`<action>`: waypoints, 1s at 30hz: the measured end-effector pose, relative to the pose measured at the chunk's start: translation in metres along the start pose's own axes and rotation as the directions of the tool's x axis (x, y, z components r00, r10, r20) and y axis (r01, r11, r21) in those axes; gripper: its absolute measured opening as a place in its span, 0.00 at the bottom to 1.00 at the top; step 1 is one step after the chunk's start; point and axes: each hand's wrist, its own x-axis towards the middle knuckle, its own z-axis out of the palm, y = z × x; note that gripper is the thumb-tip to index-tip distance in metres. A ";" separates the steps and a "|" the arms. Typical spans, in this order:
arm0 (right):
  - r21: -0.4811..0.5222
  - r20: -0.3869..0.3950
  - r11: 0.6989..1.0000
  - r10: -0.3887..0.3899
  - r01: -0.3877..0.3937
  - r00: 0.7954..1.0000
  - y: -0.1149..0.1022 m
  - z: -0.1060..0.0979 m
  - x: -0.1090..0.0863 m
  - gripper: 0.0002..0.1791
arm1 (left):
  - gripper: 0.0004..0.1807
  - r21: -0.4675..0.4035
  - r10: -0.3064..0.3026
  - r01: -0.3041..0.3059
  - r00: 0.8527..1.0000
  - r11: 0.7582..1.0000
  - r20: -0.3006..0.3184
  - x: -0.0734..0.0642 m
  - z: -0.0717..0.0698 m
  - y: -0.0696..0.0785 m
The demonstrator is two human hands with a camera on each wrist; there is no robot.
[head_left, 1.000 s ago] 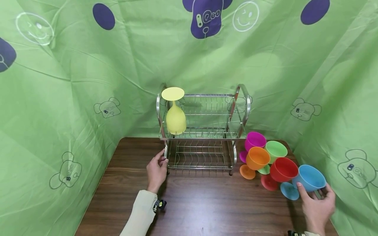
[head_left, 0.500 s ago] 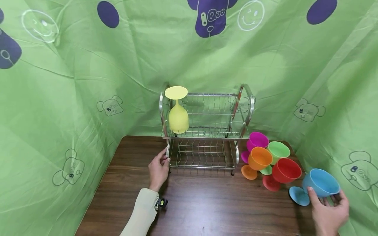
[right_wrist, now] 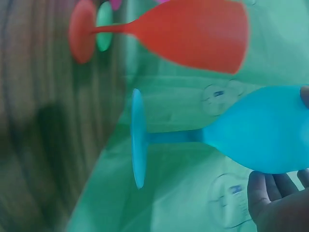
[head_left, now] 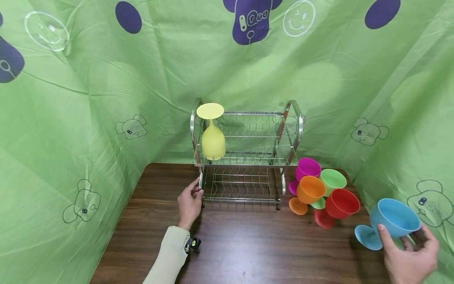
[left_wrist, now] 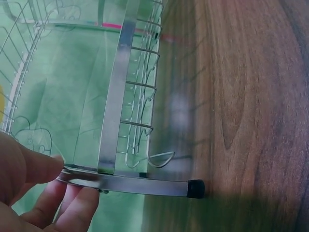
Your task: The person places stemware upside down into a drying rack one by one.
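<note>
My right hand (head_left: 411, 256) grips a blue goblet (head_left: 395, 219) by its bowl, thumb on the near side and fingers round the far side. In the right wrist view the goblet's foot (right_wrist: 138, 140) is lifted clear of the wooden table. With thumb and fingers, my left hand (head_left: 189, 203) pinches the left front leg (left_wrist: 130, 183) of a two-tier metal dish rack (head_left: 244, 165). On the rack's upper tier, at the left end, a yellow goblet (head_left: 213, 144) stands upside down, foot on top.
Right of the rack, upright goblets stand close together: magenta (head_left: 307, 167), orange (head_left: 310, 190), light green (head_left: 332, 180) and red (head_left: 342, 204). Green printed cloth (head_left: 170, 71) hangs behind and along both sides of the brown wooden table (head_left: 244, 252).
My right hand has lifted the blue goblet and moved it right, away from the red one. My left hand keeps its hold on the rack; the head view has shifted slightly.
</note>
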 end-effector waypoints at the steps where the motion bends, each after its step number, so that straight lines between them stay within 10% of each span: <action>1: -0.020 0.009 0.999 -0.026 0.026 1.000 -0.004 0.002 -0.002 0.47 | 0.30 0.003 -0.004 0.004 1.000 1.000 0.002 0.000 -0.001 0.000; 9: -0.023 0.155 0.981 -0.187 0.193 0.970 -0.037 0.018 -0.029 0.47 | 0.30 0.084 -0.021 0.014 0.996 0.996 0.087 -0.001 -0.014 0.022; 14: -0.021 0.333 0.946 -0.300 0.325 0.894 -0.055 0.029 -0.050 0.49 | 0.29 0.041 -0.005 -0.001 0.990 0.999 0.141 -0.010 -0.022 0.047; 19: 0.017 0.519 0.845 -0.464 0.534 0.718 -0.071 0.043 -0.063 0.53 | 0.29 -0.003 -0.001 0.002 0.976 1.000 0.216 -0.031 -0.030 0.072; 30: 0.227 0.773 0.570 -0.599 0.789 0.210 -0.096 0.081 -0.107 0.43 | 0.33 -0.221 0.118 -0.029 0.909 0.975 0.399 -0.095 -0.038 0.122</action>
